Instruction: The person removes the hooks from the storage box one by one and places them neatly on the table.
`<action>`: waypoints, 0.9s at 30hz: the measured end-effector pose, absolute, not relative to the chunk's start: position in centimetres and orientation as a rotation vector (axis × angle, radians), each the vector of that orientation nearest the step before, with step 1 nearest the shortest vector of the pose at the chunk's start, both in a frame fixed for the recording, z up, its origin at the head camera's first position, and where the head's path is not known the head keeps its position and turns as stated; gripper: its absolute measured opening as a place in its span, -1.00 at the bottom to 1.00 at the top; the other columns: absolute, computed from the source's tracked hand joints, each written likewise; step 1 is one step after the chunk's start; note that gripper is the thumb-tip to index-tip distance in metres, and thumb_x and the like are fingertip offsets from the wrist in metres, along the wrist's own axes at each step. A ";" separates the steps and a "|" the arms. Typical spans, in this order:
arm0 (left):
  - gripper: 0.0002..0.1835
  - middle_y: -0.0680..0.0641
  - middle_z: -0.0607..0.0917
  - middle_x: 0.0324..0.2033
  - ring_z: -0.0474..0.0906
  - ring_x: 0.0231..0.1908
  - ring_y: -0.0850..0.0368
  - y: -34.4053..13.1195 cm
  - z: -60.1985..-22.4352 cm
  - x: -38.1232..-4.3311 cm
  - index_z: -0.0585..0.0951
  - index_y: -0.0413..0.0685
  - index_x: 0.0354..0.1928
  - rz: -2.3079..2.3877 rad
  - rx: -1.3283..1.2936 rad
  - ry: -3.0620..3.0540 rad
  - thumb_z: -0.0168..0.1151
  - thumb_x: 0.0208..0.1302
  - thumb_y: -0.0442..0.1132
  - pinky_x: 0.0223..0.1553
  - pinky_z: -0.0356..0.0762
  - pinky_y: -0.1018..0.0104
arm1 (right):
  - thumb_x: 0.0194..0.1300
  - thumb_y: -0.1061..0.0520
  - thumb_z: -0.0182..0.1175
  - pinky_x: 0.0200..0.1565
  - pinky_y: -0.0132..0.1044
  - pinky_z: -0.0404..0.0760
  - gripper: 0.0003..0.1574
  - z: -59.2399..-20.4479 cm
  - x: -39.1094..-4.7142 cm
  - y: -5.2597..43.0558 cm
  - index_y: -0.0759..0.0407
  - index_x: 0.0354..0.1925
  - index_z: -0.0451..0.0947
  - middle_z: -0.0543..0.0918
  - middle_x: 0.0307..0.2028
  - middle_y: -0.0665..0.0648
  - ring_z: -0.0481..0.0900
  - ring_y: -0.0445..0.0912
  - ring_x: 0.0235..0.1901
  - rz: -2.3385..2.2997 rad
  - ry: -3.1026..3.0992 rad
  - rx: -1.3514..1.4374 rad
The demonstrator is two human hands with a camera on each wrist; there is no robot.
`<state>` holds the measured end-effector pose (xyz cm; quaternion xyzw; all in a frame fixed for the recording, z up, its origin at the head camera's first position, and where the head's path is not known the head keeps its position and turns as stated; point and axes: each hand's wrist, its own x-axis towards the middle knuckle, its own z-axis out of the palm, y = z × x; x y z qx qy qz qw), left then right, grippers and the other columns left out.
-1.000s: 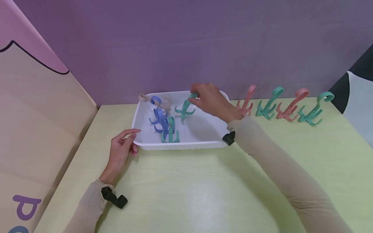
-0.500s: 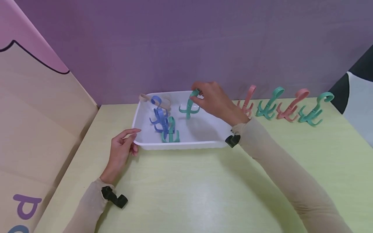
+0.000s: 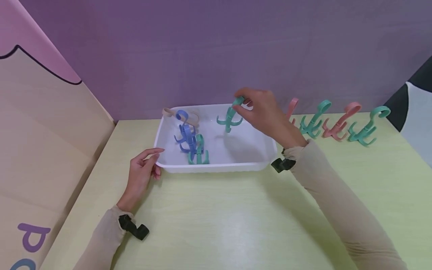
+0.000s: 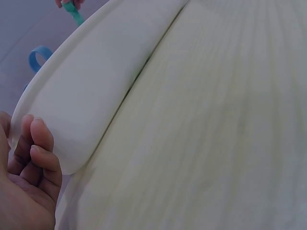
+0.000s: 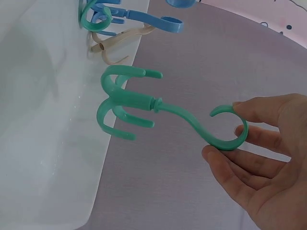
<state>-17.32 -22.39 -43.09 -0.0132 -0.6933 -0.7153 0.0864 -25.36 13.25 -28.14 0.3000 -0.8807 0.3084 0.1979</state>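
One held green hook [image 3: 231,113], prongs down, axis leaning right

Your long sleeves [image 3: 347,210] are plain tan and wrinkly; behind your fingers [image 4: 45,159], chunky black gadgets [image 3: 284,164] hug both cuffs [image 3: 298,153].

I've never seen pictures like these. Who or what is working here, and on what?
There is no robot, just a person's two bare hands. The wide picture comes from a camera worn on the head, looking down; the other two come from small black wrist cameras. A white rectangular tray stands on a pale wood-grain table. The left hand grips the tray's near left corner. The right hand holds a green, plastic-looking, multi-pronged hook by its curled top, raised over the tray. Inside lie blue hooks, a second green hook and a beige hook. Pink hooks and more green hooks form a row to the right.
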 end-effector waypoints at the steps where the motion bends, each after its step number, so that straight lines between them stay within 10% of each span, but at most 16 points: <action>1: -0.71 -0.03 0.55 -0.74 0.44 -0.74 0.18 -22.4 -43.1 -17.3 0.64 -0.28 0.05 -2.132 -0.039 -2.065 0.19 0.45 -0.22 -0.69 0.49 0.41 | 0.32 0.18 0.32 -0.07 -0.06 0.68 -0.71 -28.1 -25.2 13.5 0.28 -0.03 0.61 0.73 -0.20 0.18 0.69 0.04 -0.22 0.868 -2.453 0.839; 13: -0.70 -0.03 0.56 -0.73 0.44 -0.75 0.18 -22.4 -43.1 -17.6 0.62 -0.31 0.07 -2.131 -0.050 -2.082 0.18 0.46 -0.22 -0.69 0.50 0.41 | 0.31 0.18 0.31 -0.05 -0.05 0.67 -0.66 -26.7 -23.5 16.8 0.27 0.02 0.63 0.74 -0.14 0.20 0.73 0.08 -0.22 0.896 -2.400 0.681; 21: -0.70 -0.03 0.56 -0.73 0.44 -0.74 0.17 -22.3 -43.0 -17.4 0.63 -0.30 0.06 -2.132 -0.049 -2.075 0.18 0.46 -0.22 -0.69 0.49 0.42 | 0.30 0.14 0.32 -0.11 -0.58 0.50 -0.66 -25.9 -22.2 18.5 0.19 0.03 0.66 0.75 -0.19 0.13 0.71 -0.01 -0.23 0.905 -2.357 0.610; 27: -0.71 -0.01 0.57 -0.73 0.46 -0.74 0.19 -22.7 -42.9 -17.3 0.63 -0.29 0.06 -2.135 -0.073 -2.075 0.19 0.46 -0.23 -0.69 0.50 0.42 | 0.29 0.18 0.31 -0.13 -0.62 0.45 -0.68 -26.0 -21.3 19.7 0.22 0.01 0.66 0.74 -0.22 0.10 0.63 -0.20 -0.29 0.879 -2.306 0.590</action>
